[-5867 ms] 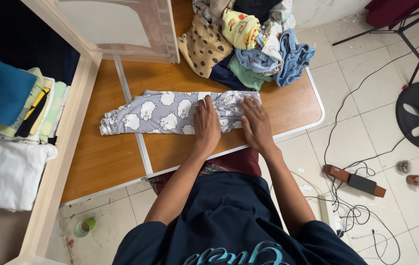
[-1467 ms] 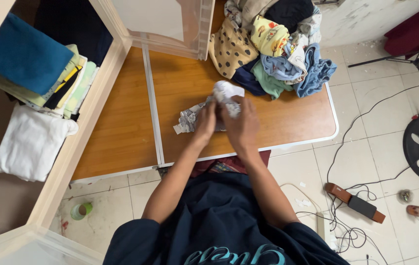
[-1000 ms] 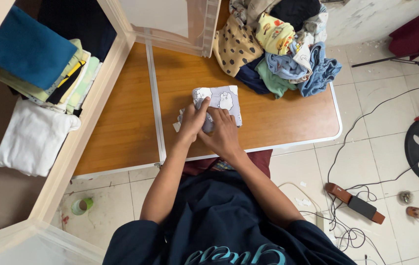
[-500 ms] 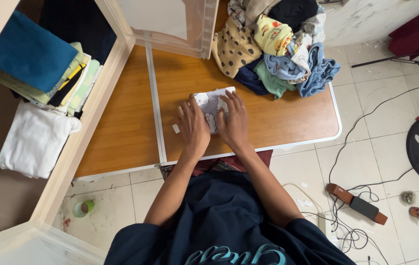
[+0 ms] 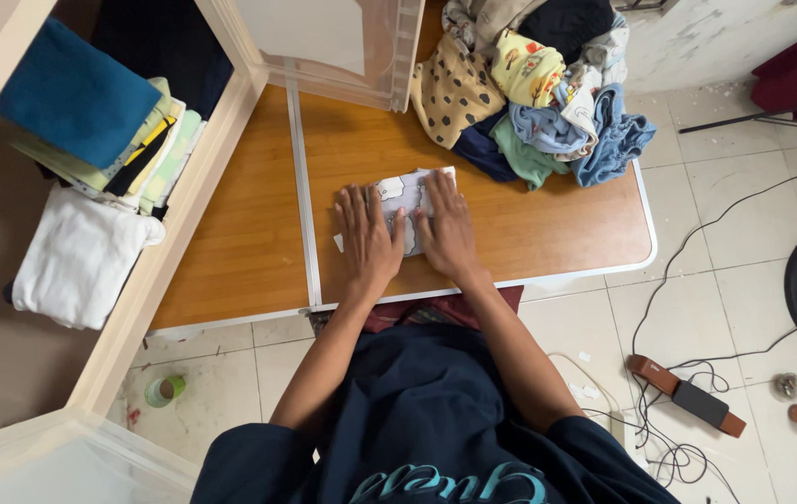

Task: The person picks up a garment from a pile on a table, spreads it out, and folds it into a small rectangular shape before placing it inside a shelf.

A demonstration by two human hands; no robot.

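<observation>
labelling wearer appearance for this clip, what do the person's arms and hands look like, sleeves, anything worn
Both arms are bare from above the elbow down. The left hand and right hand wear no gloves, and no rings, watch or bracelet show. The short sleeves belong to a dark navy T-shirt with teal lettering across the chest. Fingers are slender, nails short and unpainted as far as can be seen.

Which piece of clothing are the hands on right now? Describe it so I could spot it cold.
Start at the wooden folding table, then look at its near edge, in front of the heap of unfolded clothes. The left hand and right hand press flat on a small folded grey garment. It is the only folded piece on the table, and it has a white sheep print.
</observation>
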